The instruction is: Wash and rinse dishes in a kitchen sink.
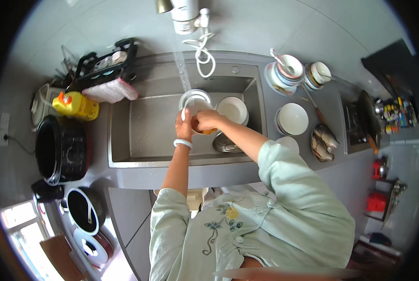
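My left hand (184, 125) grips the rim of a white bowl (201, 106), tilted over the stainless steel sink (153, 131). Inside that bowl my right hand (208, 120) presses an orange-yellow cloth or sponge (208, 132), mostly hidden by the fingers. Water (183, 68) falls from a white tap unit (185, 19) on the wall and lands near the bowl's far side. Just behind it in the sink is another white dish (195, 92). To the right sit a stack of white bowls (232, 109) and a shiny metal dish (225, 143).
Right of the sink stand stacked bowls and plates (290, 66), more bowls (293, 119) and a dish with fish (324, 142); a wok (365, 109) is farther right. On the left are a yellow bottle (77, 106), a black cooker (62, 149) and a black rack (104, 65).
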